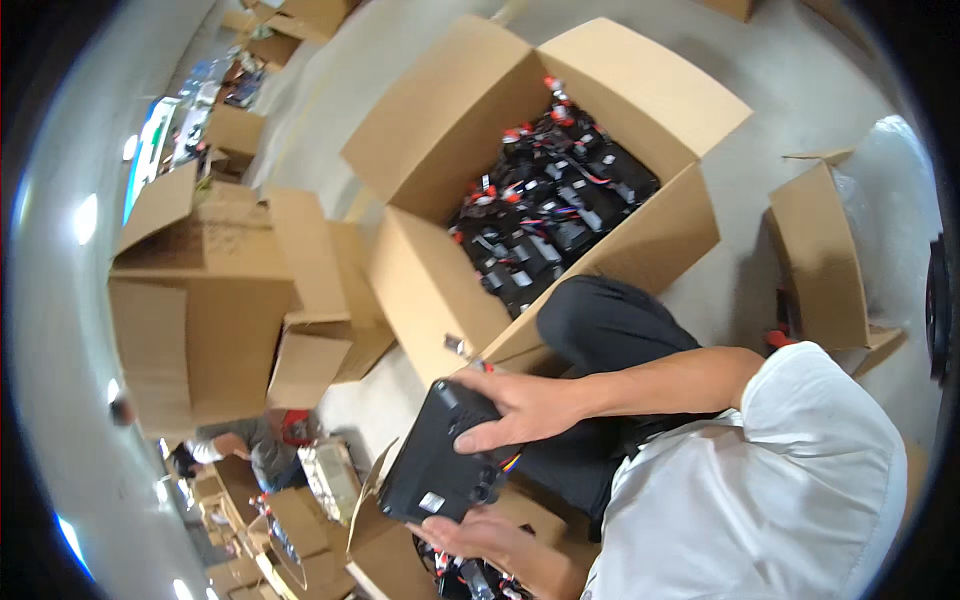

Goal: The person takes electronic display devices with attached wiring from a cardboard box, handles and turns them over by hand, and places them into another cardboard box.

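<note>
My right hand (522,405) reaches in from the right and grips the top of a black box-shaped device (440,465) with a small white label. A few coloured wires (511,462) stick out of the device's side. My left hand (490,542) lies palm up under the device's lower edge and supports it. Just beyond stands a large open cardboard box (430,290) filled with several similar black devices with red parts (550,215). My dark trouser knee (610,325) rests against that box.
An open cardboard box (385,560) sits under my hands with more dark parts inside. Empty cardboard boxes (200,300) stand to the left and another cardboard box (820,260) to the right. Another person (255,445) crouches among boxes at the lower left. The floor is grey concrete.
</note>
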### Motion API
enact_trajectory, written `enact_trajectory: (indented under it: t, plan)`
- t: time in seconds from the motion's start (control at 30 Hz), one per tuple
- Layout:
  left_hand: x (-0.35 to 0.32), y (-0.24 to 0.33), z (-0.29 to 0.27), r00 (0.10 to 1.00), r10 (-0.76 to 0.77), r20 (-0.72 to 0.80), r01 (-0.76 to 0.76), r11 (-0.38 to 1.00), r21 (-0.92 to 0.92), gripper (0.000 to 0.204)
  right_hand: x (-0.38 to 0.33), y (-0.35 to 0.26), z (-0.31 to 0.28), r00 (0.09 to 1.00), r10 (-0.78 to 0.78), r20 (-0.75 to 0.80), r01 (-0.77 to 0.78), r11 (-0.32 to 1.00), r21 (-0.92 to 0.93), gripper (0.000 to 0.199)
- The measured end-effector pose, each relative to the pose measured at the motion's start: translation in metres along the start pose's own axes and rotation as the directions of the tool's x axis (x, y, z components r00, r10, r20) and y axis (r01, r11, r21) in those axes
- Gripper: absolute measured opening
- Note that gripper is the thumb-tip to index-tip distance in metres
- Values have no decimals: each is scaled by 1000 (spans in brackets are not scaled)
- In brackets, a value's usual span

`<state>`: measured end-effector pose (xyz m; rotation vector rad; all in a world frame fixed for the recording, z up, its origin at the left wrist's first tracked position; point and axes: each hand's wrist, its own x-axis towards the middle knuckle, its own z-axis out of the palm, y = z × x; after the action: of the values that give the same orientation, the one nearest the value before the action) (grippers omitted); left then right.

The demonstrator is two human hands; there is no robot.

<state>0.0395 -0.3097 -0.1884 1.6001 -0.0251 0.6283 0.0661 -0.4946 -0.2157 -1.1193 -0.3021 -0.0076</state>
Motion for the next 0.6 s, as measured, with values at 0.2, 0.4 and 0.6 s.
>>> enact_trajectory:
  t: [0.2,0.4,0.6]
  plan:
    - [27,-28,28,943,200,265,-207,978,-1,70,56,-61,-30,949,-308,-72,314,944,99,64]
    - [-3,-99,32,930,-62,363,-125,874,470,51,99,-162,-119,800,-562,-212,559,825,-79,60]
    - [-7,-127,35,882,-34,469,-297,734,611,37,58,-184,-171,804,-460,-376,204,809,-552,70]
